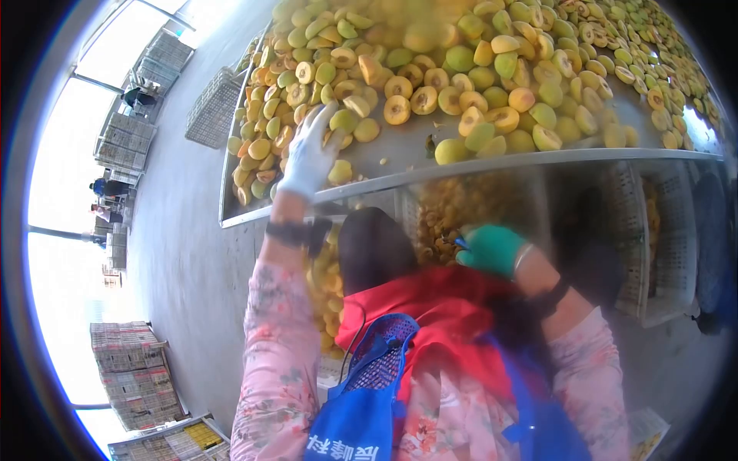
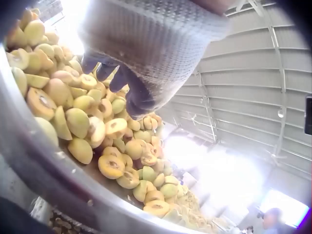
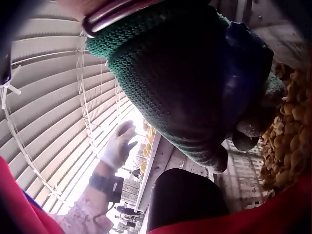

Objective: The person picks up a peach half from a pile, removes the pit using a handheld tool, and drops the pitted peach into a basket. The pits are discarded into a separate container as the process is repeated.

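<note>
My left hand [image 1: 307, 157], in a white glove, reaches over the metal table [image 1: 400, 178]. Its fingers are spread at the near edge of a heap of halved yellow-green stone fruit [image 1: 396, 110], right beside a greenish half. In the left wrist view the gloved fingers [image 2: 139, 95] hang down over the halves, and no fruit shows in them. Below the table edge, my right hand [image 1: 492, 250] wears a green glove and grips a blue object [image 3: 246, 68]. What kind of object it is I cannot tell; the fingers hide much of it.
Under the table, a crate of small brown-yellow pieces [image 3: 287, 141] lies near my right hand. White plastic crates [image 1: 665, 265] stand further right. Yellow fruit [image 1: 327, 296] fills a container beside my left knee. Stacked crates [image 1: 131, 373] and seated people are off to the left.
</note>
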Demonstrator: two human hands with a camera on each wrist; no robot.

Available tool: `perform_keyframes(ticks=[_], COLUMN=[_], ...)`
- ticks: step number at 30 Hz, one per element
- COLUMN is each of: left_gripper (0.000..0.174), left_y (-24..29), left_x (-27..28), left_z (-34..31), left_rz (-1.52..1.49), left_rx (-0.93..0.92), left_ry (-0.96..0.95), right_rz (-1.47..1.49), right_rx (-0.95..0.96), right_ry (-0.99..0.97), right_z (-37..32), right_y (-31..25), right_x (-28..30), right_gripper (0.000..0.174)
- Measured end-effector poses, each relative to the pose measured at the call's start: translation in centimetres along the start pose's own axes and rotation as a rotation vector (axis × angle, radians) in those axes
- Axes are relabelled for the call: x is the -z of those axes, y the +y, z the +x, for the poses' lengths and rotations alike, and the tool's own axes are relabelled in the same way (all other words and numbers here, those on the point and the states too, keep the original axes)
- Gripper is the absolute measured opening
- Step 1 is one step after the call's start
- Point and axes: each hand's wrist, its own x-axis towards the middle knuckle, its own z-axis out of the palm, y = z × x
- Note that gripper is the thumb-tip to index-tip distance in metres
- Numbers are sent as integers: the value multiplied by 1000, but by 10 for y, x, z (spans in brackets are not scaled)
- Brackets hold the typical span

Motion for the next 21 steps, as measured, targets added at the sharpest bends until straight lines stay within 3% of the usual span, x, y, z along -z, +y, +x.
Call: perform_keyframes(ticks=[4,5,7,10,12,14,18,20,21], left_gripper=[60,60,53,47,43,42,46,40,46], left_y=[-17,-17,-13,-10,17,38,70,100,114], left_x=[-45,-49,-53,-48,-30,-15,-14,-24,-29], left_z=[73,81,86,75,61,41,-2,-15,-21], left_rz=[217,295,283,-1,-296,-573,-866,-1113,-1237], left_rx=[-4,23,62,162,338,355,-191,187,385], left_ry=[-345,-504,-520,-510,-499,-534,-438,-486,-465], right_rz=[59,103,195,444,558,679,890,892,958], right_rx=[22,30,51,89,230,291,246,282,251], right_ry=[25,52,104,238,485,651,789,882,834], right_z=[1,-1,-6,-9,6,14,19,30,29], right_y=[0,-1,-7,-18,-15,-21,-43,-42,-43], right_x=[4,7,18,33,22,22,33,26,26], right_gripper=[40,40,40,37,34,31,29,30,29])
